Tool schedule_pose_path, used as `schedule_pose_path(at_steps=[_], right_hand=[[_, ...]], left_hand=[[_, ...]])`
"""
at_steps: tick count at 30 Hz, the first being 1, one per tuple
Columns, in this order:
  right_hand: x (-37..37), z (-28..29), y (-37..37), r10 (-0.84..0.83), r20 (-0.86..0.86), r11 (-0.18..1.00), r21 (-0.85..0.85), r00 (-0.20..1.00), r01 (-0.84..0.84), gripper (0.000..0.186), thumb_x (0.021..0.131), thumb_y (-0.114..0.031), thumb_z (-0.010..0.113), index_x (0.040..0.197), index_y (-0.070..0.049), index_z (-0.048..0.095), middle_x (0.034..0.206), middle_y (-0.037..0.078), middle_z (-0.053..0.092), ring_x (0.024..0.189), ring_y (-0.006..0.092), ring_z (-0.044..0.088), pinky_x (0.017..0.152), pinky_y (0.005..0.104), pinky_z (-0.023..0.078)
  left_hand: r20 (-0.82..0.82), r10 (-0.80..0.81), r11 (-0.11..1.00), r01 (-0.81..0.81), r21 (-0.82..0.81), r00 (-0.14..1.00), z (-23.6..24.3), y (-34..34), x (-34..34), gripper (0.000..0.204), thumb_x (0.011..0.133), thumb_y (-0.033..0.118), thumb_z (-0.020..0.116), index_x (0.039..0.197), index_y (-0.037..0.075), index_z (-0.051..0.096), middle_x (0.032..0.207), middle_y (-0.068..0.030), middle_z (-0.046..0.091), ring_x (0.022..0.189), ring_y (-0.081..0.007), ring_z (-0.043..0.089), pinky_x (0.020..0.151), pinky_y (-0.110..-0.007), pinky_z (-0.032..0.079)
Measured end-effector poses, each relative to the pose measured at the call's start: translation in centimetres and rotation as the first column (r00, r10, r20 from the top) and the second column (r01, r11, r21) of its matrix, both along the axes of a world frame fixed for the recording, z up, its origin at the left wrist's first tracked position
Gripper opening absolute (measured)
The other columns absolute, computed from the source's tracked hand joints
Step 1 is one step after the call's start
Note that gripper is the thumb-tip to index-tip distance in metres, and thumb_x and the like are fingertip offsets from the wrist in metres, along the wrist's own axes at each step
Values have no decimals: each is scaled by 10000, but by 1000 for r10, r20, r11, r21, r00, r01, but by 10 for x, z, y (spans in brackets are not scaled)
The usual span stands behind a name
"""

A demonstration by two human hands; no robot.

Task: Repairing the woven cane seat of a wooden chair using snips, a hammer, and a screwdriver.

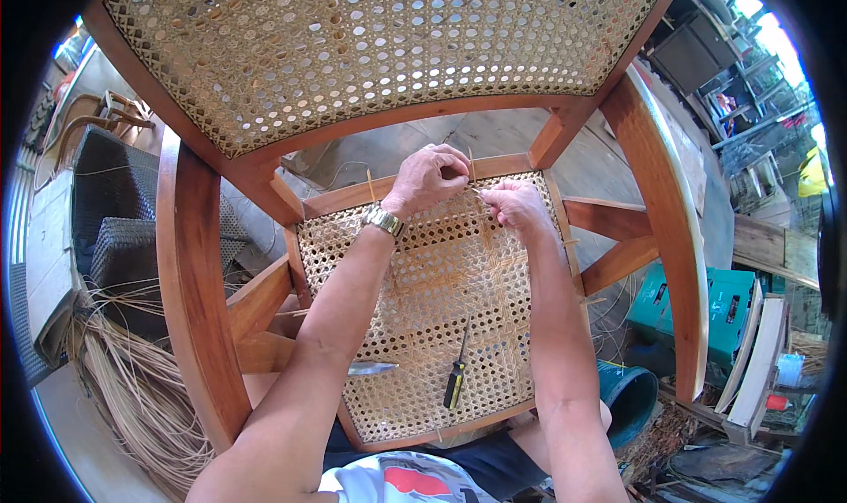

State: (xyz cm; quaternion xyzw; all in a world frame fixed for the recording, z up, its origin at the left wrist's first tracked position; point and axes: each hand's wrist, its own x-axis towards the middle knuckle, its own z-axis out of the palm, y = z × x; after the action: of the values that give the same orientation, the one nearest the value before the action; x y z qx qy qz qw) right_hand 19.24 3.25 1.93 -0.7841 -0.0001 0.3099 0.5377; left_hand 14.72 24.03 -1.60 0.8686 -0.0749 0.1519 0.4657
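Observation:
Both my hands work close together at the far edge of a woven cane chair seat (423,282). My left hand (432,178), with a metal watch (383,221) on its wrist, is closed in a pinch. Beside it my right hand (515,205) pinches too. A thin pale cane strand (476,189) shows between their fingertips; its ends are hidden. A wooden peg (471,161) stands up by my left fingers, and another peg (370,185) is farther left. On the seat's near half lies a screwdriver-like tool (455,379) with a black and yellow handle.
The cane chair back (371,44) rises beyond my hands, between curved wooden armrests (196,282). A pointed metal blade (374,368) lies beside my left forearm. Bundled cane strips (141,397) are at left; a green crate (728,304) and a teal bucket (628,397) stand right.

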Motion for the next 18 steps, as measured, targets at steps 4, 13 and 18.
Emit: schedule_pose_path(at_steps=[4,13,18], right_hand=[[3,-5,-4,-19,-49,999,40,999,21,156,891,-180,767,832,-67,677,667,-5,621,497,46,498,450,199,369],[4,4,-6,33,-87,999,43,996,-29,135,894,-169,764,846,-73,683,672,-6,626,512,50,515,466,209,388],[3,1,-2,47,-50,999,11,998,-47,136,890,-167,765,836,-62,696,666,-3,628,516,59,526,473,219,395]], left_hand=[[9,1,1000,-1,7,1000,-1,0,0,121,800,191,763,855,84,778,1044,-32,759,980,-223,695,921,-357,536],[-1,-17,1000,17,3,1000,1,0,0,115,804,184,758,859,86,781,1047,-25,759,999,-214,687,926,-352,532],[-1,-5,1000,5,18,1000,0,1,-1,93,792,176,764,855,112,789,1056,6,758,1010,-215,679,922,-350,537]])
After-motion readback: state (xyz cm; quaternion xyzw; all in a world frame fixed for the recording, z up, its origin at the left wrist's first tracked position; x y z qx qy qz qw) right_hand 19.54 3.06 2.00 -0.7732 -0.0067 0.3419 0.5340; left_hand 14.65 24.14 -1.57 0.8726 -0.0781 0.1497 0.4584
